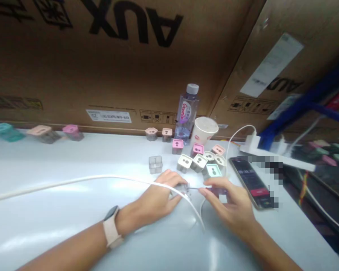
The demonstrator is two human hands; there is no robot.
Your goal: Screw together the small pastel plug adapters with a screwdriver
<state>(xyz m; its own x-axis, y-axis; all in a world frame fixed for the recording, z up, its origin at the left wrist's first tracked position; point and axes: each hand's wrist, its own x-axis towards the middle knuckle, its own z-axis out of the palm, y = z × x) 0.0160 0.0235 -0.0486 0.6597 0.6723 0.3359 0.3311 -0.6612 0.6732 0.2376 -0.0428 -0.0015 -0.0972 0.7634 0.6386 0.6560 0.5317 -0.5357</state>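
My left hand [161, 194] rests on the table with its fingers closed round a small clear plastic piece [174, 194], mostly covered by the fingers. My right hand [233, 203] pinches a slim screwdriver [193, 188] with a thin dark shaft and a purplish handle. Its tip points left and meets the piece at my left fingertips. Just beyond the left hand stands an open clear plastic box [155, 165]. Behind both hands are several two-hole pencil sharpeners, among them a cream one [184, 162], a mint one [213, 171] and a pink one [177, 146].
A white cable [101, 177] arches across the front of my left hand. A water bottle [187, 113] and a paper cup [203, 130] stand near the cardboard boxes [115, 75]. On the right lie a phone [251, 182] and a power strip [279, 158]. More sharpeners [43, 132] sit far left.
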